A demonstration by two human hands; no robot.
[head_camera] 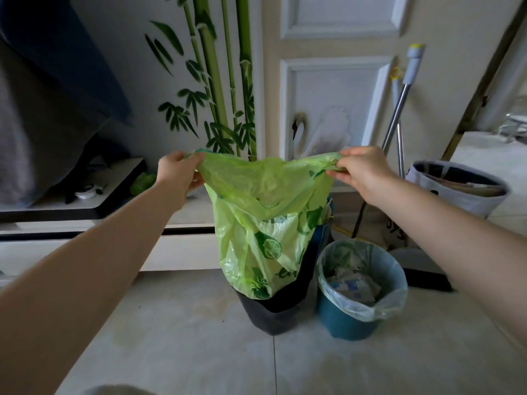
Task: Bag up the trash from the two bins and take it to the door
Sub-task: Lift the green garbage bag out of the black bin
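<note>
Centre frame, over the black round bin (pixel 273 315): your left hand (pixel 176 173) and right hand (pixel 360 173) each pinch the translucent green plastic bag (pixel 256 223), partly lifted out. Next: gather its mouth; the blue lined bin (pixel 346 323) remains.

Home: decorated door (pixel 336 81), tiled floor (pixel 199 352)

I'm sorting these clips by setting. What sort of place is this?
Probably a room in a home: a panelled door with a swan sticker, bamboo wall decals, and two small trash bins, black and blue, on a tiled floor.
</note>
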